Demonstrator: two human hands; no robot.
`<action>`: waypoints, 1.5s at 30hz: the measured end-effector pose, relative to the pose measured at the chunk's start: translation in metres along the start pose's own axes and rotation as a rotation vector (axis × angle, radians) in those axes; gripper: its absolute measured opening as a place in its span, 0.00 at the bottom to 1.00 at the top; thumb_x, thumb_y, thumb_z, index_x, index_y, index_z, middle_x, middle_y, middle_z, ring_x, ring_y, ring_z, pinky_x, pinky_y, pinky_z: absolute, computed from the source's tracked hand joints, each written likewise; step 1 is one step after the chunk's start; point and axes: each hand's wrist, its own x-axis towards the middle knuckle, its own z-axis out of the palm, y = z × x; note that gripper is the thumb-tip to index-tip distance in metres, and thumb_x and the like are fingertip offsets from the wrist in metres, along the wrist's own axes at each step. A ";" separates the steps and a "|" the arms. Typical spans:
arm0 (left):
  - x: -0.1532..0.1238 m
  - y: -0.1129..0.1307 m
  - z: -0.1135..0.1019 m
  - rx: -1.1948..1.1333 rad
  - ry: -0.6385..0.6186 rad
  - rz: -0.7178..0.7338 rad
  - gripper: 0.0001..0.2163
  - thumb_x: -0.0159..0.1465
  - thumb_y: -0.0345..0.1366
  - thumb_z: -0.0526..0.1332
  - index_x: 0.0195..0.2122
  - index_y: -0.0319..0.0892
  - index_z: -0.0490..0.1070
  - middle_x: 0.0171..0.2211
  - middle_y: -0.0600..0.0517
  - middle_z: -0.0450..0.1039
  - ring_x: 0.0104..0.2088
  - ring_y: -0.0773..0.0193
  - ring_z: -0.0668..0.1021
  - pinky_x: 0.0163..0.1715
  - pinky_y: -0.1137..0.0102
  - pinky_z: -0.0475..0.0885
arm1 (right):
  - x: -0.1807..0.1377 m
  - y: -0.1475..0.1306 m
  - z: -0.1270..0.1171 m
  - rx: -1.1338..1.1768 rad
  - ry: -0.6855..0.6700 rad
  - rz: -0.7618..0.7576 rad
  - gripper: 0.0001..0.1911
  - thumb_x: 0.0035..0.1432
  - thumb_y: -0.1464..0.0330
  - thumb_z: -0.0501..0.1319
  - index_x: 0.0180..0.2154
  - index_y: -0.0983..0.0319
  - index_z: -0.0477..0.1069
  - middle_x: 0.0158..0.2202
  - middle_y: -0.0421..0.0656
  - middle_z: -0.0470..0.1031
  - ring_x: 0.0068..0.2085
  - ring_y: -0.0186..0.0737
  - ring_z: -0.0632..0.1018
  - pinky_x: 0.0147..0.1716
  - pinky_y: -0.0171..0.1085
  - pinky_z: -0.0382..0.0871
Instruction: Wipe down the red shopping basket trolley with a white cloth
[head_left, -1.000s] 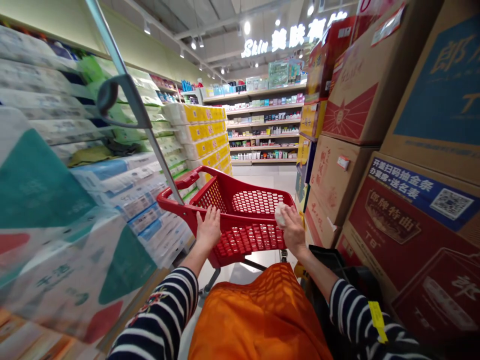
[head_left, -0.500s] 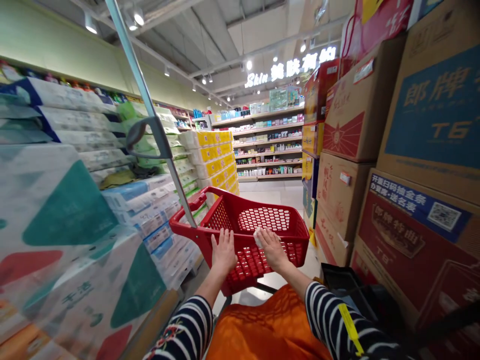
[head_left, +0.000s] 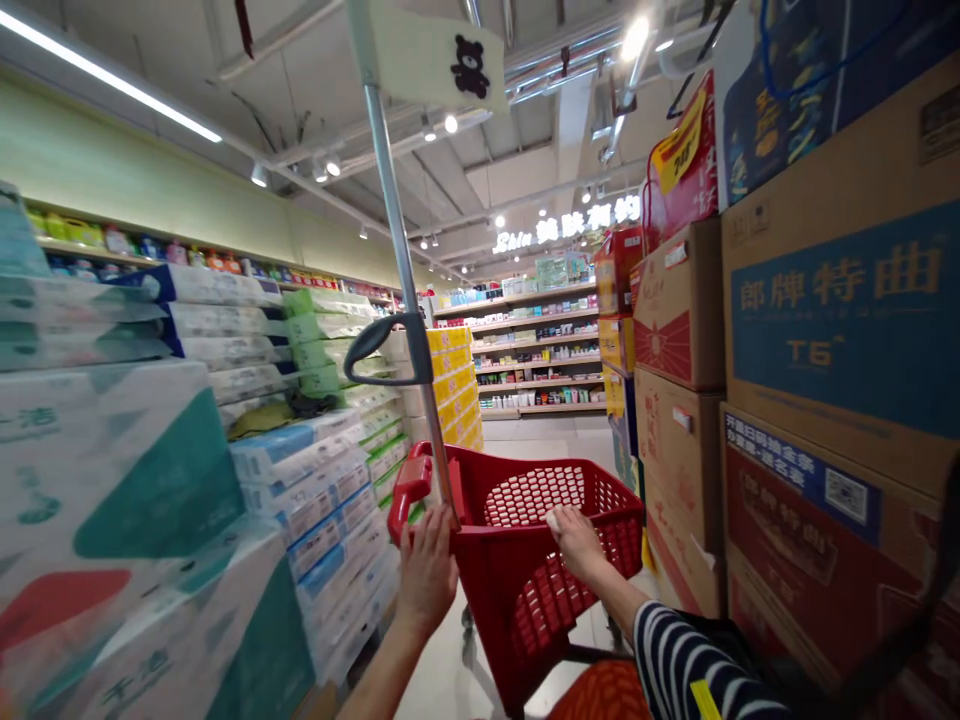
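Observation:
A red plastic shopping cart (head_left: 592,500) stands in the aisle in front of me. My left hand (head_left: 426,572) rests on its near left corner, fingers spread, beside the grey metal pole (head_left: 409,290) that rises from the cart. My right hand (head_left: 576,537) lies on the cart's near rim, closed on a small white cloth (head_left: 553,519) pressed against the plastic. A striped sleeve covers my right forearm.
Stacked packs of tissue paper (head_left: 150,480) wall the left side. Tall cardboard boxes (head_left: 825,400) line the right. Yellow packs (head_left: 450,390) and stocked shelves (head_left: 540,350) stand at the aisle's far end. An orange bag (head_left: 607,695) hangs below me.
My view has tilted up and the cart now sits lower in the frame. My left hand shifted to the cart's left corner by the pole. My right hand keeps the cloth on the rim.

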 end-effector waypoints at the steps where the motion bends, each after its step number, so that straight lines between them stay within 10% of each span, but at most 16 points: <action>1: 0.005 -0.005 -0.005 0.005 0.006 -0.053 0.26 0.56 0.30 0.50 0.58 0.37 0.57 0.59 0.42 0.58 0.60 0.55 0.59 0.61 0.52 0.44 | 0.002 -0.012 0.000 0.038 0.026 -0.024 0.19 0.59 0.71 0.49 0.51 0.62 0.68 0.52 0.50 0.68 0.55 0.46 0.67 0.54 0.45 0.57; 11: 0.025 0.026 -0.034 -0.117 -0.291 -0.038 0.22 0.56 0.42 0.55 0.52 0.43 0.65 0.54 0.46 0.67 0.57 0.54 0.63 0.60 0.51 0.48 | -0.012 -0.117 -0.024 0.496 0.276 -0.403 0.24 0.55 0.76 0.52 0.53 0.61 0.65 0.53 0.49 0.68 0.55 0.43 0.67 0.54 0.47 0.63; 17: 0.031 0.026 -0.040 -0.150 -0.342 -0.030 0.25 0.56 0.39 0.55 0.56 0.40 0.60 0.58 0.45 0.61 0.60 0.57 0.60 0.60 0.55 0.50 | 0.017 -0.159 -0.130 0.470 0.637 -0.609 0.23 0.60 0.74 0.49 0.57 0.61 0.58 0.59 0.46 0.60 0.62 0.40 0.56 0.59 0.45 0.56; 22: 0.040 0.026 -0.050 -0.052 -0.360 -0.125 0.31 0.58 0.42 0.52 0.61 0.34 0.50 0.63 0.41 0.48 0.63 0.52 0.52 0.59 0.49 0.45 | 0.081 -0.183 -0.199 0.004 0.473 -0.909 0.22 0.62 0.76 0.46 0.58 0.63 0.55 0.63 0.44 0.52 0.65 0.43 0.43 0.62 0.52 0.39; 32: 0.033 0.026 -0.040 -0.002 -0.434 -0.037 0.33 0.58 0.45 0.53 0.61 0.33 0.47 0.63 0.41 0.50 0.62 0.53 0.53 0.60 0.53 0.43 | 0.026 -0.117 -0.125 -0.356 0.044 -1.158 0.21 0.62 0.76 0.46 0.57 0.66 0.56 0.61 0.47 0.56 0.63 0.38 0.52 0.62 0.46 0.42; 41: 0.033 0.028 -0.039 -0.025 -0.392 -0.080 0.32 0.60 0.46 0.50 0.61 0.32 0.47 0.64 0.41 0.46 0.63 0.52 0.49 0.59 0.49 0.41 | 0.081 -0.141 -0.164 -0.295 0.358 -0.999 0.23 0.63 0.79 0.35 0.60 0.72 0.45 0.62 0.48 0.49 0.64 0.46 0.41 0.57 0.59 0.37; 45: 0.028 0.030 -0.041 -0.033 -0.401 -0.072 0.33 0.58 0.45 0.52 0.61 0.32 0.47 0.64 0.41 0.46 0.63 0.52 0.49 0.60 0.51 0.43 | 0.054 -0.141 -0.141 -0.278 0.292 -1.010 0.21 0.63 0.77 0.41 0.56 0.72 0.57 0.60 0.49 0.58 0.63 0.42 0.50 0.62 0.47 0.40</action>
